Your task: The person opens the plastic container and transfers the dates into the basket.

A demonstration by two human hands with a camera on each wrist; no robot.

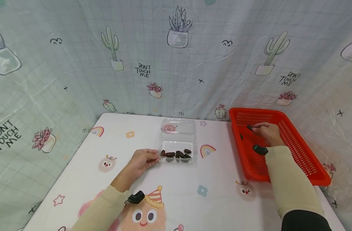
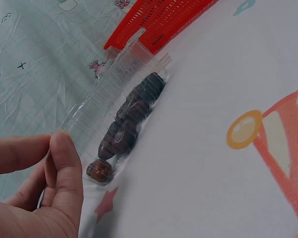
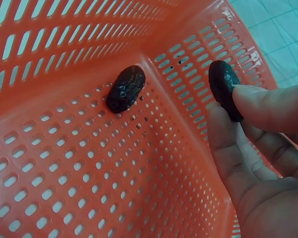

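Note:
My left hand (image 1: 143, 162) pinches the left edge of a clear plastic clamshell box (image 1: 179, 138) between thumb and fingers. The box lies with its lid folded back, and several dark brown dates (image 1: 179, 154) sit in a row along its front side; in the left wrist view the dates (image 2: 124, 126) show through the wall. Over the red plastic basket (image 1: 248, 175), my right hand (image 1: 268, 133) pinches one dark date (image 3: 223, 89) between thumb and fingers. Another wrinkled date (image 3: 125, 89) lies on the basket's perforated floor near a corner.
The basket stands at the table's right side, against the patterned cloth backdrop (image 1: 202, 64). A white cartoon-printed cloth (image 1: 222, 205) covers the table. Small wrist devices (image 1: 135, 197) are worn on both arms.

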